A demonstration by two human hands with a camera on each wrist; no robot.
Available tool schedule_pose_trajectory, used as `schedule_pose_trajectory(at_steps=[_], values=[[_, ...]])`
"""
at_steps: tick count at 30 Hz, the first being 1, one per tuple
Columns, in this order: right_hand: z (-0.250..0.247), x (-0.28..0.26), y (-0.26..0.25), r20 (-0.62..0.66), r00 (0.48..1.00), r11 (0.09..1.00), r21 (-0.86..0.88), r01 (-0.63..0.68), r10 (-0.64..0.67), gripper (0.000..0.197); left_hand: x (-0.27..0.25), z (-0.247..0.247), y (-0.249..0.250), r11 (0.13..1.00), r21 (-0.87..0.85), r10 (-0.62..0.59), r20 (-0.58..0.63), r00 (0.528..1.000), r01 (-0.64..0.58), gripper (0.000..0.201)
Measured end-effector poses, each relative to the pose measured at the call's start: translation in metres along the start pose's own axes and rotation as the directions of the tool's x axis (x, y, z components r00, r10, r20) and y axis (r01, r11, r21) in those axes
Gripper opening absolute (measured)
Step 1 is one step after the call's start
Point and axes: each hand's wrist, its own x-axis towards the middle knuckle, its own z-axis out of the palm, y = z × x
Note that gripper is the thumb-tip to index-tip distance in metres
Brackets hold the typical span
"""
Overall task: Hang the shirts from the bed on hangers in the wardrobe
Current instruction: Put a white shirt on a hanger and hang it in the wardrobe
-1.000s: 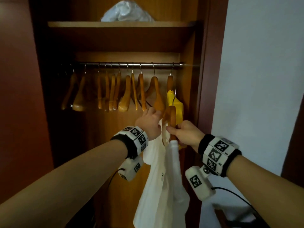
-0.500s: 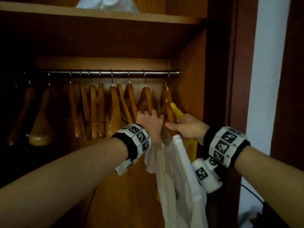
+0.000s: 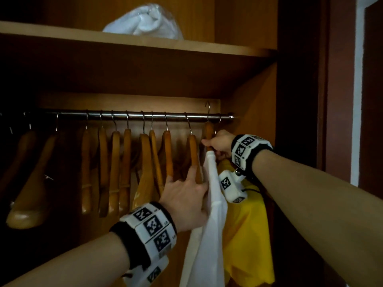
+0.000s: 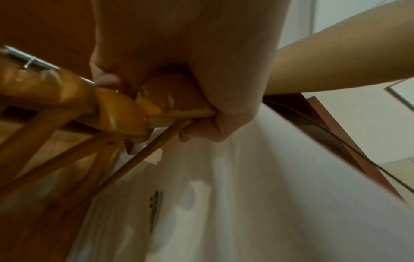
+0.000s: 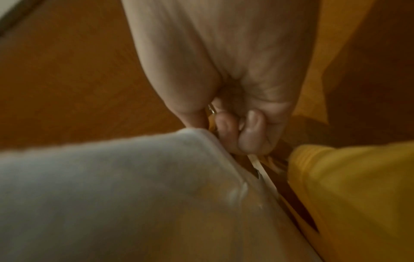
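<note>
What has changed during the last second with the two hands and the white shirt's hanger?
The right hand has raised the hanger with the white shirt up to the rail; its hook now shows above the rail. The left hand has left the hanger's top and now pushes an empty hanger aside. The yellow shirt hangs as before.

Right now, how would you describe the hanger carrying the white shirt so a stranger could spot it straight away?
Look along the metal rail inside the wardrobe to its right end. There the right hand grips one wooden hanger just below its hook. Unlike the bare hangers to its left, a white shirt hangs from it, and its hook pokes up above the rail, beside a yellow shirt.
</note>
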Motion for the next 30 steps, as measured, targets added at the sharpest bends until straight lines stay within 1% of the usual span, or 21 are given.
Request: schedule_pose_trajectory(at_steps=[4,7,8,12,13,15,17,19,20,22,25,27,30], values=[[0.008,0.018,0.007,0.040,0.998,0.998,-0.021,-0.055,0.056,0.025,-0.003,0.002,0.000,0.999,-0.027,-0.019,0.005,1.000,0.020,0.042],[0.014,0.027,0.015,0.030,0.998,0.998,-0.030,-0.051,0.052,0.040,-0.003,0.001,0.005,0.998,-0.054,-0.040,-0.008,0.999,0.039,0.035],[0.015,0.029,0.017,0.022,0.999,0.998,-0.041,-0.045,0.046,0.043,-0.003,0.002,0.007,0.997,-0.060,-0.048,-0.011,0.999,0.047,0.037],[0.014,0.022,0.015,0.040,0.999,0.984,-0.179,-0.003,0.011,0.035,0.002,0.003,0.016,0.992,-0.084,-0.097,0.014,0.995,0.098,0.051],[0.012,0.018,0.014,0.046,0.999,0.981,-0.196,0.004,0.005,0.034,0.003,0.003,0.017,0.989,-0.096,-0.111,0.019,0.994,0.113,0.051],[0.009,0.009,0.015,0.037,0.999,0.978,-0.210,0.008,0.000,0.038,0.003,0.003,0.021,0.986,-0.104,-0.134,0.013,0.991,0.134,0.050],[0.006,-0.004,0.016,0.000,0.998,0.962,-0.267,0.057,-0.059,0.040,0.003,0.002,0.026,0.981,-0.109,-0.160,-0.003,0.987,0.158,0.047],[0.004,-0.018,0.018,-0.023,0.988,0.946,-0.292,0.139,-0.152,0.033,0.002,-0.001,0.030,0.977,-0.112,-0.188,-0.027,0.982,0.184,0.045],[0.004,-0.025,0.018,-0.026,0.983,0.949,-0.268,0.169,-0.183,0.032,0.000,-0.003,0.032,0.975,-0.102,-0.202,-0.046,0.978,0.197,0.046],[0.005,-0.039,0.016,-0.003,0.979,0.957,-0.214,0.197,-0.203,0.037,-0.003,-0.007,0.035,0.976,-0.048,-0.215,-0.087,0.973,0.211,0.048],[0.012,-0.063,0.011,0.138,0.978,0.968,-0.179,0.177,-0.153,0.051,-0.016,-0.012,0.040,0.974,0.060,-0.210,-0.125,0.970,0.219,0.051],[0.015,-0.084,0.007,0.190,0.972,0.983,-0.089,0.158,-0.139,0.046,-0.030,-0.018,0.049,0.971,0.107,-0.197,-0.130,0.972,0.212,0.056],[0.016,-0.114,0.002,0.167,0.975,0.989,-0.015,0.149,-0.144,0.036,-0.056,-0.022,0.063,0.970,0.154,-0.166,-0.141,0.976,0.188,0.064]])
